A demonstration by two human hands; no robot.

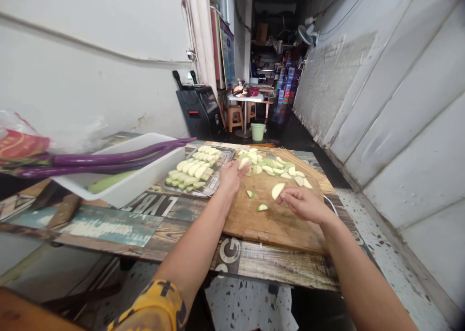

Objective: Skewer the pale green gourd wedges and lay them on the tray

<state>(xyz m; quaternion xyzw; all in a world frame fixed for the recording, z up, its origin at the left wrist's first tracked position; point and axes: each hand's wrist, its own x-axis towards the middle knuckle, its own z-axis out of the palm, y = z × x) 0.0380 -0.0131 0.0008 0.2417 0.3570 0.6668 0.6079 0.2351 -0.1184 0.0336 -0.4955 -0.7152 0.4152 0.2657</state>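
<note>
Between the thumb and fingers of my right hand [300, 202] is a half-round vegetable slice [278, 190] with pale flesh and green skin, held above a wooden cutting board [279, 229]. My left hand [231, 175] is closed on another pale slice [244, 163] at the board's left edge. Two small green-edged pieces [262, 208] lie apart on the board. A heap of similar slices [269, 166] covers its far side. Left of my left hand, a metal tray [214, 188] carries rows of slices on skewers [192, 168].
A bundle of thin wooden sticks [303, 162] lies behind the heap. At left, long purple eggplants [109, 159] rest across a white bin [123, 188] with a pale green vegetable [112, 180] inside. A plastic bag [22, 139] is beyond. A green bucket [257, 132] stands on the floor.
</note>
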